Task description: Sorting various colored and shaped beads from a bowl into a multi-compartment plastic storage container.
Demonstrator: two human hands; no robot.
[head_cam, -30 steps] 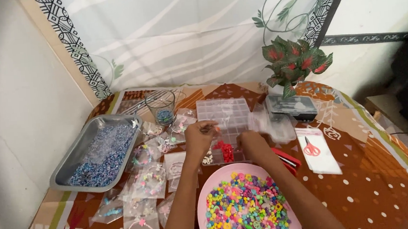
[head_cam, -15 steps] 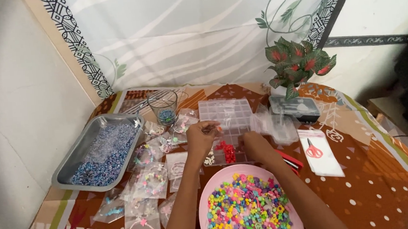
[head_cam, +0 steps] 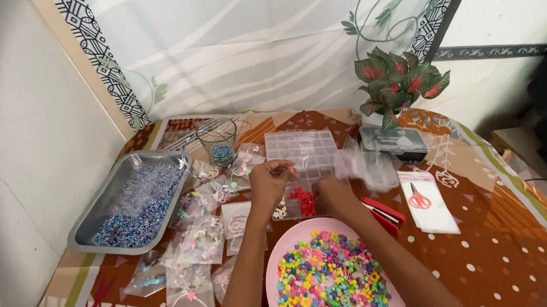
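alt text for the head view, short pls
Two hands, left hand and right hand, work over a clear divided bead box holding red beads. A pink plate of mixed beads sits nearest.

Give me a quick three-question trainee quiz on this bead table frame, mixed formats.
1. True or false: the pink plate of mixed beads lies nearer the camera than the clear compartment box.
2. Which colour are the beads in the box compartment between the left hand and right hand? A blue B red C green
3. Fill in: the metal tray holds ___ and white beads.

Key: 1 true. 2 B, the red beads. 3 blue.
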